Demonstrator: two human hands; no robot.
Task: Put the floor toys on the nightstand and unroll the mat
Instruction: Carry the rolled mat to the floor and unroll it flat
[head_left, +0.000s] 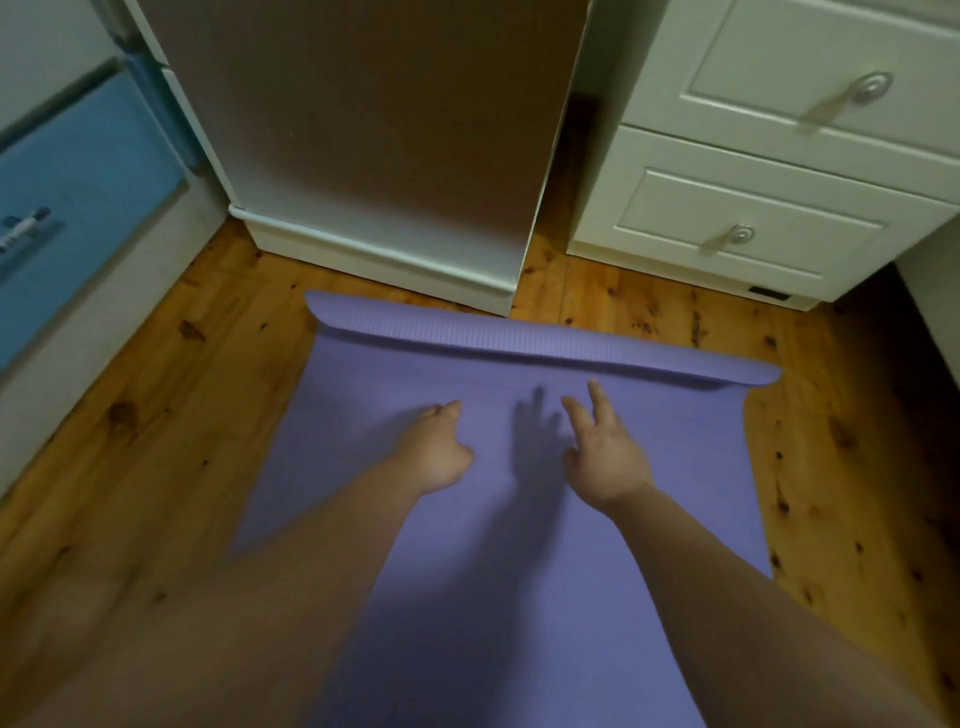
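A purple mat (649, 493) lies spread over the wooden floor, running from the bottom of the view toward the furniture. Its far end is still curled into a thin roll (545, 343) lying across the mat. My left hand (436, 452) hovers or rests on the flat mat just short of the roll, fingers loosely bent and holding nothing. My right hand (602, 447) is beside it with fingers spread and straight, fingertips close to the roll. No toys are in view.
A white cabinet with a brown panel (384, 156) stands right behind the roll. A white nightstand with two drawers (753, 208) is at the back right. A blue drawer front (67, 208) is at the left. Wooden floor (156, 415) flanks the mat.
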